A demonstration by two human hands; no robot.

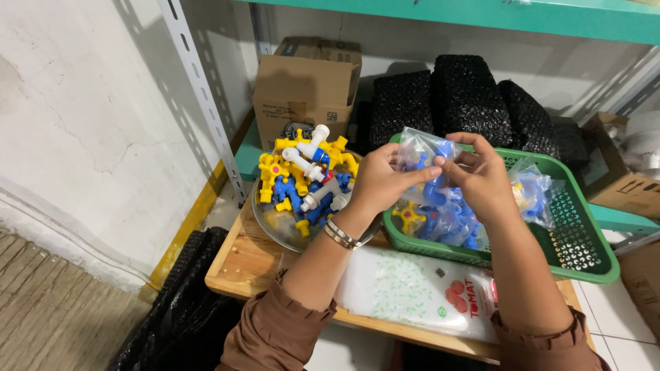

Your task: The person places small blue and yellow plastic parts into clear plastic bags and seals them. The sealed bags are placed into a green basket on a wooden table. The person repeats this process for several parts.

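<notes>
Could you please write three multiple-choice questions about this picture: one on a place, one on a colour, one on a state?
1. Where does the metal bowl of plastic taps stand?
A. left of the green basket
B. inside the green basket
C. on the top shelf

2. What colour is the basket?
A. red
B. green
C. white

3. What is the state of the small clear bag?
A. lying flat on the table
B. held up by both hands
C. hanging from the shelf

Answers:
1 A: the bowl sits on the wooden table, to the left of the basket.
2 B: its rim and meshed walls are green.
3 B: the left hand and right hand both pinch it above the basket, with a blue tap inside it.
</notes>
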